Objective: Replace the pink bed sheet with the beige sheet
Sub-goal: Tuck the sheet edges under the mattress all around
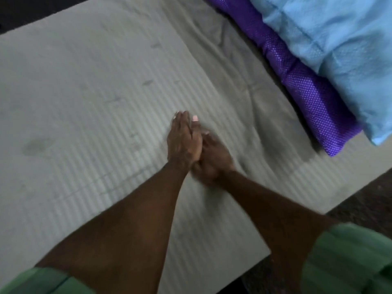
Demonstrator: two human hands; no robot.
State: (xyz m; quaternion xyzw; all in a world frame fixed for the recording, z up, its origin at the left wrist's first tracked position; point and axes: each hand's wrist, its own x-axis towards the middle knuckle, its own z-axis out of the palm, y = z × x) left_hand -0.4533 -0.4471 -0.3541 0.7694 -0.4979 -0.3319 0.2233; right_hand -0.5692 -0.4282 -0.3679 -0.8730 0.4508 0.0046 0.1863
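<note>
A pale beige sheet (89, 85) with faint woven stripes is already lying across the bed, filling the left and centre of the frame, and no pink sheet is showing anywhere in view, so the swap itself looks largely done; what seems to be left is the finishing, since the cloth is lying fairly flat on the left but is bunching into creases toward the upper centre and right of centre. A few darker marks are showing on the fabric at the left and upper middle. Whether the edges are tucked cannot be told, though the sheet's near corner is sitting free against the dark floor (364, 200) at the lower right. Both bare forearms are reaching in from the bottom of the frame out of green sleeves (347, 259) and converging just right of centre. The left hand (183, 141) is lying flat, fingers straight and close together, palm pressing down on the sheet. Touching it on its right, the right hand (214, 160) is partly blurred and tucked against the left; it seems to be resting on the cloth too, but whether its fingers are straight or curled cannot be told. At the upper right, a purple dotted pillow (305, 81) is lying on the sheet, with a light blue pillow (343, 43) against its far side.
</note>
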